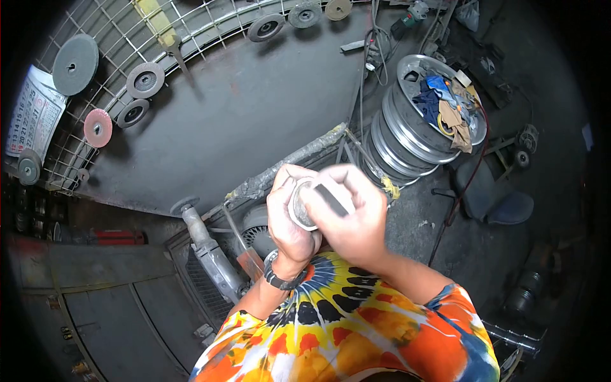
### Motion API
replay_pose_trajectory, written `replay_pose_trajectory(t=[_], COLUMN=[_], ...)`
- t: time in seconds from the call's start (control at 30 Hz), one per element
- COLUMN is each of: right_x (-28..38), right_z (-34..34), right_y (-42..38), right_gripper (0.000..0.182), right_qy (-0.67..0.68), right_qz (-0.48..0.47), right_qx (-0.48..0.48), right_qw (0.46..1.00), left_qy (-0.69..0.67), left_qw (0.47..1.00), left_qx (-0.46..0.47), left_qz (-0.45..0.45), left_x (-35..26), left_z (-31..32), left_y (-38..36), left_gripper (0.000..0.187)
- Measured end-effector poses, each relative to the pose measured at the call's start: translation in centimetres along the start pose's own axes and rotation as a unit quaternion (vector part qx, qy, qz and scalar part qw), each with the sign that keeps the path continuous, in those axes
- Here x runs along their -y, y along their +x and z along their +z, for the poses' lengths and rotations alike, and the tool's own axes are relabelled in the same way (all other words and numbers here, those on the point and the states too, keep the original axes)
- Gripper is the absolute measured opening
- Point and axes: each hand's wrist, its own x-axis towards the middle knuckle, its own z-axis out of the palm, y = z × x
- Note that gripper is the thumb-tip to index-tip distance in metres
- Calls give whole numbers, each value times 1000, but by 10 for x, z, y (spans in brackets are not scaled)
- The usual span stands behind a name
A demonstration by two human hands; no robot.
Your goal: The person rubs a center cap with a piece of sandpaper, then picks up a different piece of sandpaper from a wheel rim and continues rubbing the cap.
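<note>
In the middle of the head view, my left hand (287, 213) is wrapped round a round pale piece (299, 205) with a light rim and a greyish face. A dark watch sits on that wrist. My right hand (358, 219) is closed at the rim of the round piece, and its fingers are a little blurred by motion. Between them shows a flat strip (332, 200), dark grey with a white edge; its exact kind I cannot make out. The two hands touch or nearly touch in front of my tie-dye shirt.
Several grinding discs (145, 80) hang on a wire rack (210, 33) at upper left. Stacked metal wheel rims (398, 130) hold rags (449, 102) at right. An angle grinder (216, 261) lies lower left. A wrapped bar (286, 159) runs beyond my hands.
</note>
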Motion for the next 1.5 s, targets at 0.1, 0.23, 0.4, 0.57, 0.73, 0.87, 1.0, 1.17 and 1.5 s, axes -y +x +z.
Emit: replay_pose_trajectory(t=[0.1,0.23,0.4,0.57,0.73,0.87,1.0,1.17,1.5], right_x=[0,-1,-3,5,3,-3,2,1,-3], right_z=[0,-1,0,0,1,1,0,-1,2], right_y=[-3,2,-10,1,1,-5,3,2,-9], right_gripper=[14,13,14,15,17,17,19,19,15], right_qy=[-22,-29,-43,41,17,-7,51,7,11], right_qz=[-28,-7,-53,31,8,-19,34,11,-15], right_qx=[-14,1,6,-16,-33,-32,-53,-45,-38], right_qw=[999,1000,998,999,999,999,997,999,999], left_qy=[-13,71,69,42,-21,97,-37,-2,22], left_qw=[1000,997,997,999,1000,995,999,1000,999], left_qx=[4,5,-8,-2,-8,11,-11,-20,2], left_qz=[11,21,19,10,-9,24,5,18,36], left_x=[1,-1,-4,1,6,0,9,4,3], left_z=[0,3,5,1,0,0,0,6,0], left_y=[2,1,0,-1,-1,0,-3,-3,0], left_gripper=[38,37,38,39,39,38,38,40,39])
